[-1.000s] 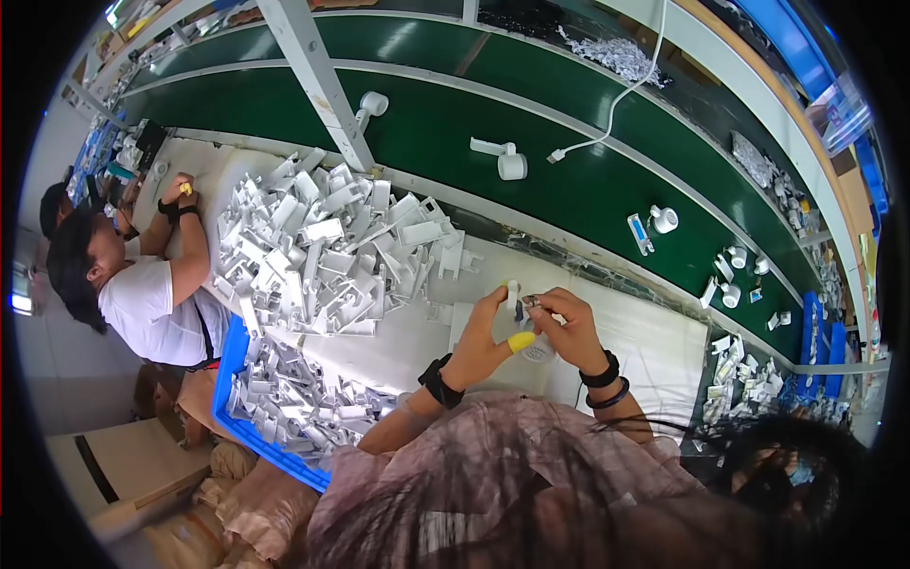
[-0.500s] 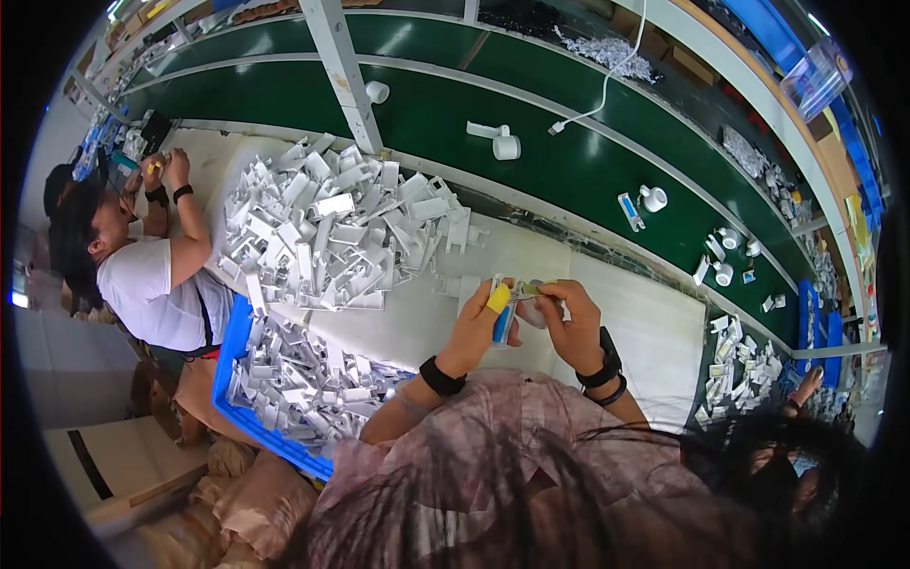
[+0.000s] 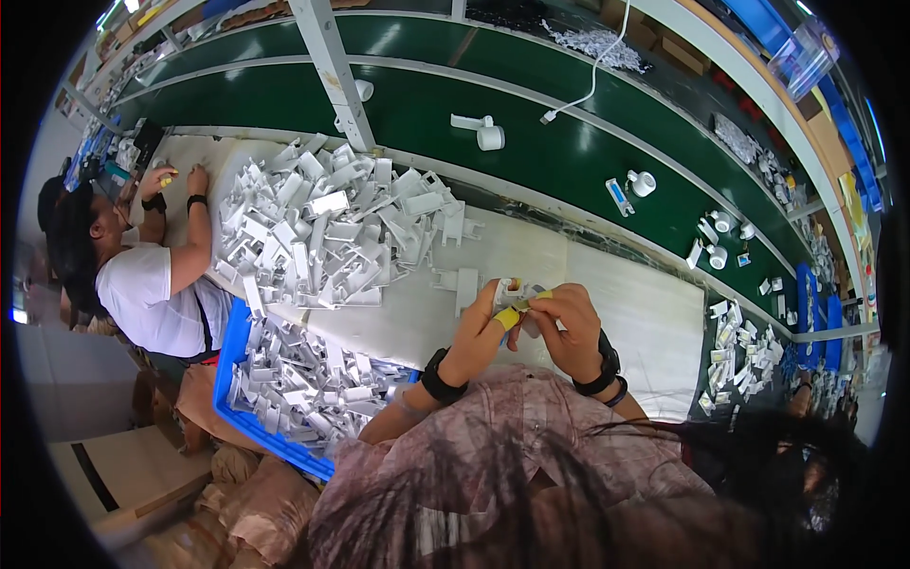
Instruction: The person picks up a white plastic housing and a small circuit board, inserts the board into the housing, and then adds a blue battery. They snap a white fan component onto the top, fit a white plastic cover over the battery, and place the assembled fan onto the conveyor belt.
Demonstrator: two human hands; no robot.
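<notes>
Nearest the camera, at the lower centre of the view, both forearms rise from a patterned sleeve, each wrist carrying a dark band. At the front edge of the white worktable (image 3: 616, 294), the left hand (image 3: 479, 337) and the right hand (image 3: 569, 327) meet, fingers curled around one small white plastic part (image 3: 517, 292) held between them above the table surface. Yellow tape wraps the left fingertip (image 3: 508, 318), and a second yellow wrap shows on the right hand beside the part. Both hands are closed in a pinch grip on this part; its exact shape cannot be told. Just to the left of the hands, a single white bracket (image 3: 462, 283) stands on the table. Lower left, a blue bin (image 3: 227, 365) at the table edge holds more white pieces. Beyond it, a large heap of white plastic parts (image 3: 327, 232) covers the left half of the table. At the far left, a co-worker in a white shirt (image 3: 152, 294) sits with both hands on the table. Behind the table, a green conveyor belt (image 3: 417, 104) carries a few scattered white parts (image 3: 490, 136), and a white cable (image 3: 592, 81) lies across it.
</notes>
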